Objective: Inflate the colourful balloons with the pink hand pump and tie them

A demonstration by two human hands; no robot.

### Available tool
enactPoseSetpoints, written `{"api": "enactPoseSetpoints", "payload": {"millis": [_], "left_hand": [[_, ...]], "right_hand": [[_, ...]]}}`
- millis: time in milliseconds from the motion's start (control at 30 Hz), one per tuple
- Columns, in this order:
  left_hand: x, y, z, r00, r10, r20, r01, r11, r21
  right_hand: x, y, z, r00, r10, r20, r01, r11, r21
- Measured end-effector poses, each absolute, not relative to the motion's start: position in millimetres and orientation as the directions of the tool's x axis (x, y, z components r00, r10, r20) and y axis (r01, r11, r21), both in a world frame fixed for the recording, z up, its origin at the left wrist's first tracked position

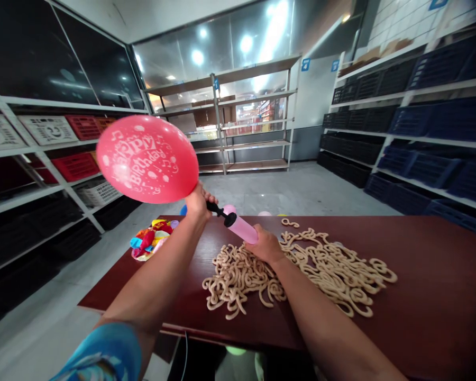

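Observation:
My left hand (198, 203) is closed at the neck of an inflated red balloon (147, 160) printed with "Happy Birthday" in white. Its fingers also wrap the black end of a hand balloon pump (241, 228). The pump has a pink barrel, held tilted above the table. My right hand (265, 244) grips that barrel at its lower end. Where the balloon's neck meets the pump is hidden behind my left hand. Below and beside my right hand lie many beige, curled, rope-like pieces (333, 270), heaped on the table.
Uninflated balloons in several colours (154, 239) are piled at the left of the dark red-brown table (428, 275). A pink balloon (229, 209) shows past the far edge; something pale green (236, 350) is underneath. Shelves with crates (416, 121) line both sides; a metal rack (222, 132) stands behind.

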State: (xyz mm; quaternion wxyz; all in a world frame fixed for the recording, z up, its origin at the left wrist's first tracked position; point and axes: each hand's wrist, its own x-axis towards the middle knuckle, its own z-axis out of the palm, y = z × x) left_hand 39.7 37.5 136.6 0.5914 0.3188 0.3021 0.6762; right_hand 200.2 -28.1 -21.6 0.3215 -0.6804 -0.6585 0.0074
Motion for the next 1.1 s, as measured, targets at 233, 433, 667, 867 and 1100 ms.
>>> {"api": "enactPoseSetpoints", "payload": {"millis": [233, 433, 667, 867, 1100], "left_hand": [[-4.9, 42.2, 191.4, -0.160, 0.968, 0.191, -0.621, -0.250, 0.743], [20.3, 34.9, 155.1, -0.141, 0.978, 0.155, -0.643, -0.209, 0.737], [53.2, 25.0, 99.9, -0.106, 0.992, 0.071, -0.677, -0.124, 0.725], [31.3, 31.1, 87.7, -0.140, 0.990, 0.014, -0.741, -0.114, 0.662], [39.7, 14.8, 60.7, -0.062, 0.995, -0.080, -0.793, 0.000, 0.609]], "right_hand": [[201.7, -26.8, -23.3, 0.154, 0.889, 0.430, 0.877, 0.078, -0.474], [199.9, -29.0, -22.5, 0.142, 0.901, 0.411, 0.896, 0.060, -0.441], [198.0, -34.0, -15.6, 0.067, 0.936, 0.347, 0.901, 0.093, -0.424], [183.3, -53.2, 14.3, -0.033, 0.835, 0.550, 0.903, 0.260, -0.342], [148.5, -67.5, 32.9, -0.254, 0.800, 0.543, 0.919, 0.374, -0.121]]}}
